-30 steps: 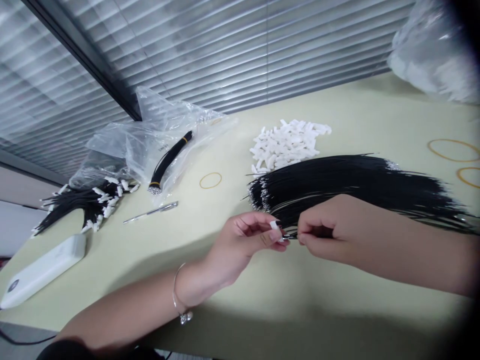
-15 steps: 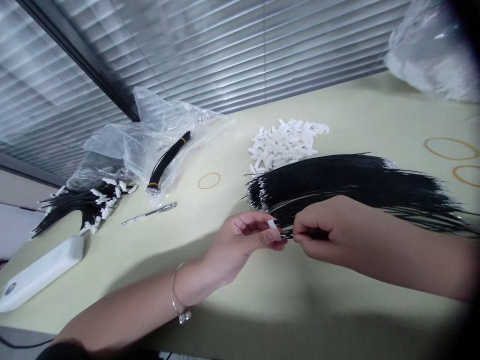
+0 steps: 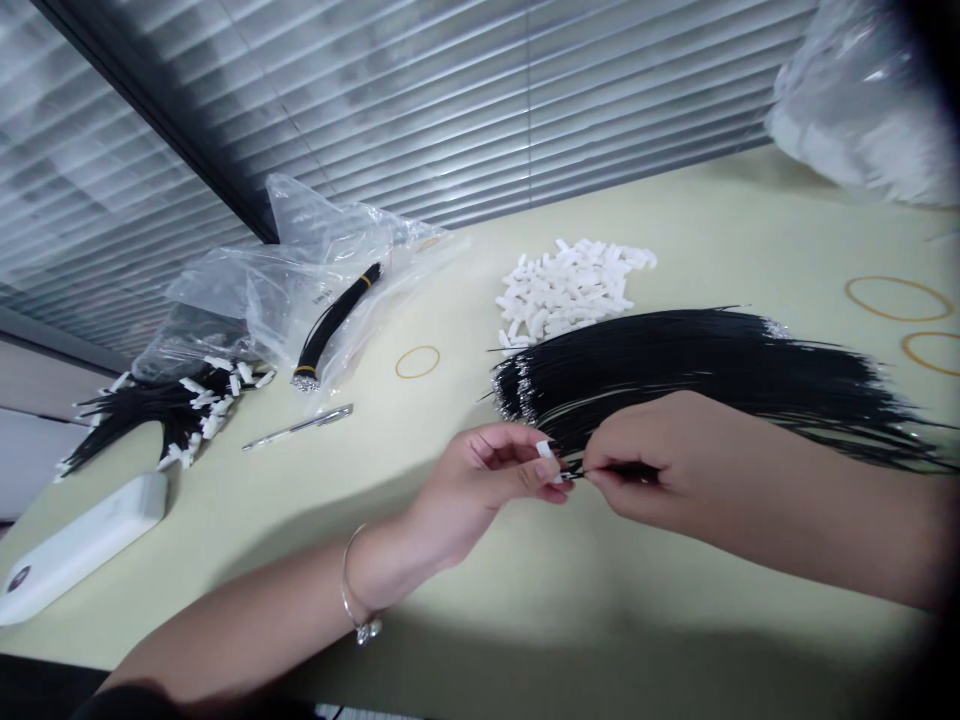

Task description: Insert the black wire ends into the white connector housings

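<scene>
My left hand (image 3: 501, 468) pinches a small white plastic connector housing (image 3: 546, 455) between thumb and fingers. Close beside it on the right, my right hand (image 3: 652, 455) is closed on a thin black wire (image 3: 576, 471), whose end meets the housing; the fingers hide how far in it sits. Just beyond both hands lies a thick spread of loose black wires (image 3: 697, 350) with shiny metal terminals at their ends. Past that is a heap of white connector housings (image 3: 574, 288).
At left lie wires with white housings (image 3: 202, 410), a white oblong case (image 3: 90, 545), a pen (image 3: 298, 428) and a banded wire bundle (image 3: 337, 325) on a clear plastic bag (image 3: 255, 290). Rubber bands (image 3: 418, 362) lie about. Another bag (image 3: 862, 120) stands far right, near blinds (image 3: 480, 110).
Both hands stay almost in place. My right hand has shifted very slightly left, closer to the white housing.
</scene>
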Tool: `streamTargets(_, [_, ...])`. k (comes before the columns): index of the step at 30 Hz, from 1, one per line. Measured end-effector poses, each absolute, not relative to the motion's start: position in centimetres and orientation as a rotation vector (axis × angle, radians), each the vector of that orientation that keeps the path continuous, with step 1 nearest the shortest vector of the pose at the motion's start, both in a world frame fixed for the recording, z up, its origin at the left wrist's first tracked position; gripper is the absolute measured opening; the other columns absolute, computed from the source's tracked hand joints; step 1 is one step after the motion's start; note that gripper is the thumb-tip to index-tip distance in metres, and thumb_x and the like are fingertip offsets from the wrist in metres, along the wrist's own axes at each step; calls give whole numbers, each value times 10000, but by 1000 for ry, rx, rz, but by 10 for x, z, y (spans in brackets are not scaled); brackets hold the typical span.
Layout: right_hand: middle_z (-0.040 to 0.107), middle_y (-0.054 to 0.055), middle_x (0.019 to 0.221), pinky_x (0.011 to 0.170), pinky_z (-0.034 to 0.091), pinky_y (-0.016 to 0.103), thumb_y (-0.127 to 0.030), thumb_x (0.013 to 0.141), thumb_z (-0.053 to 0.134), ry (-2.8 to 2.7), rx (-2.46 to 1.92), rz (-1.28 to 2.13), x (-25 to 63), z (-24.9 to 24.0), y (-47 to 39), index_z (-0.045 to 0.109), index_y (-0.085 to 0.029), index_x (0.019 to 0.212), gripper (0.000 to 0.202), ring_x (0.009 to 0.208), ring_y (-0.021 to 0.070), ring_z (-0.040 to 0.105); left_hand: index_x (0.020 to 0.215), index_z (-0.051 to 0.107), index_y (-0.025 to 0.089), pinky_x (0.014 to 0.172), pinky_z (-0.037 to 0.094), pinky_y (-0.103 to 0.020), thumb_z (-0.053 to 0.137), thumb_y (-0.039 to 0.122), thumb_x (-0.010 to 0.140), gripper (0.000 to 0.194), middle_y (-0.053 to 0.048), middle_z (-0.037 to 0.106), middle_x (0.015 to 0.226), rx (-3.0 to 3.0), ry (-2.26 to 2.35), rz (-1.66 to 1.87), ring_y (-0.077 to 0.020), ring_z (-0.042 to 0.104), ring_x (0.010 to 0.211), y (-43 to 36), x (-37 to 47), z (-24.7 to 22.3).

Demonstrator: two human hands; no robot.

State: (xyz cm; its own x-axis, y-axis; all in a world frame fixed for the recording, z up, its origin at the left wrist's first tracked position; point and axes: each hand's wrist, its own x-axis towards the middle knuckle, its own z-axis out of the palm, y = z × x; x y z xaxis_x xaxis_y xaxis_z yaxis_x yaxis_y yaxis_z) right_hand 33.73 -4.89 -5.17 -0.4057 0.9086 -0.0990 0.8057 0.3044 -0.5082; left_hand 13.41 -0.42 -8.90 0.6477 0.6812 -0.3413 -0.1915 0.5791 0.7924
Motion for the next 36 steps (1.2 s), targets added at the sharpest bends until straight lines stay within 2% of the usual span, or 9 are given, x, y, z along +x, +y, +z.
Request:
streamTargets(7, [587,-11,589,534,299,300,-135,840,491,-2411,-1506,465,335,-54,-55,581,-203,614,252,548,140,515,863,727,134,702,584,-289,880,202,698,235,-12,723,751,810,692,563,-127,697,694,-4,134,-90])
streamTargets(13, [594,11,598,527,311,311,-83,854,450,-2507,-1192,135,338,-61,-59,595,-184,633,284,550,151,532,849,731,124,696,583,-274,882,195,694,227,-12,718,731,809,707,559,-118,695,677,-5,135,-90])
streamTargets(22, [577,-33,583,508,310,253,-145,809,495,-2273,-1617,770,329,-52,-48,627,-203,646,218,530,113,491,838,728,116,691,573,-261,875,189,704,212,-11,718,710,811,718,578,-112,692,661,-6,136,-87])
streamTargets(29, [600,-28,626,529,326,249,-189,835,477,-2139,-1587,904,328,-61,-48,647,-201,685,227,571,113,498,827,729,129,671,575,-242,897,201,674,238,2,727,691,798,728,621,-107,700,635,-7,137,-89])
streamTargets(33, [527,-32,575,471,283,243,-306,864,490,-1998,-1596,1145,328,-61,-47,674,-202,701,267,522,104,414,820,733,118,643,569,-224,899,207,675,237,-13,729,673,815,722,606,-98,684,626,-7,137,-89])
streamTargets(36, [507,-30,563,463,269,240,-345,858,500,-1948,-1592,1201,329,-59,-47,683,-203,704,278,516,103,392,805,736,117,641,571,-217,904,208,666,236,-15,731,682,822,715,606,-92,677,627,-7,137,-89])
